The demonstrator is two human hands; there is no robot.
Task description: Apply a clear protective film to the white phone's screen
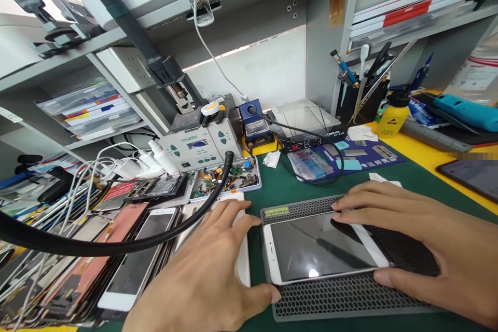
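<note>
A white smartphone (322, 246) with a dark, glossy screen lies face up on a black honeycomb-patterned mat (330, 298). At the phone's left end, my left hand (210, 264) is open, with thumb and index finger apart beside the corners. Its other fingers extend over a white panel (244, 249) that it partly hides. My right hand (420, 244) spans the phone's right end, thumb at the near corner and fingertips at the far edge, gripping across it. That hand covers part of the mat's right side.
On the left lie another white phone (136, 259) and stacked phone screens (97, 249). A black flexible hose (155, 241) arches over them. Behind are a tray of small parts (254, 179), a grey control station (198, 148) and a yellow bottle (392, 116). A dark phone (472, 176) lies right.
</note>
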